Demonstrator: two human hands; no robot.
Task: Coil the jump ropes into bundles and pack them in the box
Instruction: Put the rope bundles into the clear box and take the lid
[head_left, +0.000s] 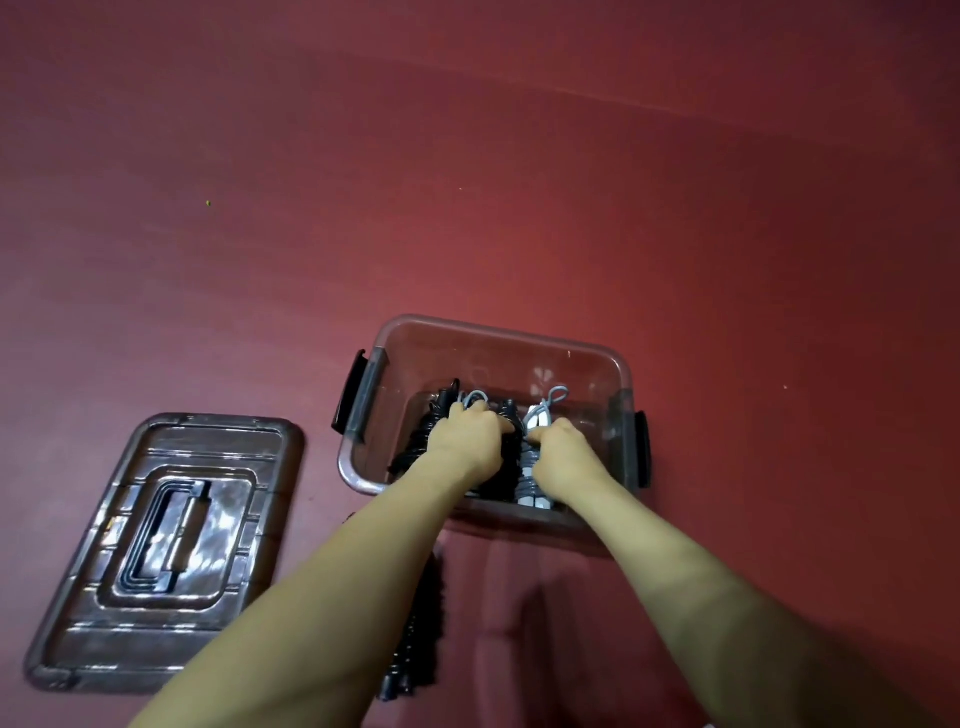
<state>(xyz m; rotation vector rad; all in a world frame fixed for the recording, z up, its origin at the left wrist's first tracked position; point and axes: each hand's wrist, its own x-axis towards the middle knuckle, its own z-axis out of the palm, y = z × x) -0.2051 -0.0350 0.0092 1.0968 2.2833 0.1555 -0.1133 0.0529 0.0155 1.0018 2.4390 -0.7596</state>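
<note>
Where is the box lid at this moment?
In the head view the lid lies flat on the red floor at lower left, apart from the clear box, beside the left forearm.

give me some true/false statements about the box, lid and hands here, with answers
1. Both hands are inside the clear box. True.
2. The lid is clipped onto the box. False: it lies on the red floor to the box's left.
3. The left hand rests on black rope bundles. True.
4. The right hand is outside the box. False: it is on a grey bundle in it.
5. A black rope lies outside the box. True.
</note>
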